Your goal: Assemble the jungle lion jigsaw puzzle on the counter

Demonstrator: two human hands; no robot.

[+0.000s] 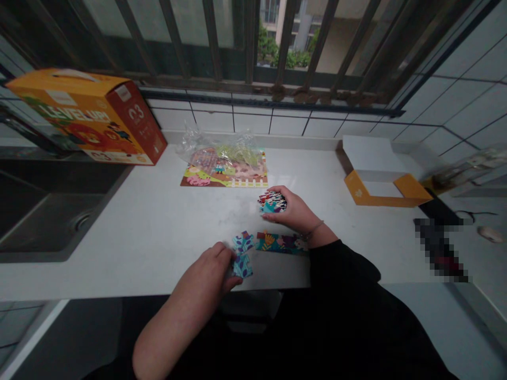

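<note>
Right hand [295, 210]: centre of frame, raised thumb and fingers closed around a thick stack of multicoloured cardboard jigsaw pieces [272, 201]; a teal piece shows at the near side of the stack. A thin bracelet [315, 229] circles this wrist.

Left hand [214, 266]: lower centre, fingers curled, thumb reaching toward the near edge of the lower of two pale-blue, leaf-patterned jigsaw pieces [243, 265]. Contact at the piece's left side; cannot tell whether the hand pinches it or only presses it. The two blue pieces lie one above the other in the frame, just left of a teal strip of jigsaw with orange and purple figures [277, 241], partly under the right wrist.

All jigsaw parts are on or over a white, smooth tabletop [158, 227]. Upper centre: a flat, bright farm-scene picture sheet [214, 180], partly covered by crumpled clear plastic wrapping [237, 150].

Right of frame: an open orange cardboard box with a white interior [364, 195], its flap raised at the back. Upper left: a large orange carton with a carry handle [93, 119], lettered "LEVEL UP!", standing beside a dark sink [43, 221]. Top: a barred window [249, 47] above white tiles [253, 120].
</note>
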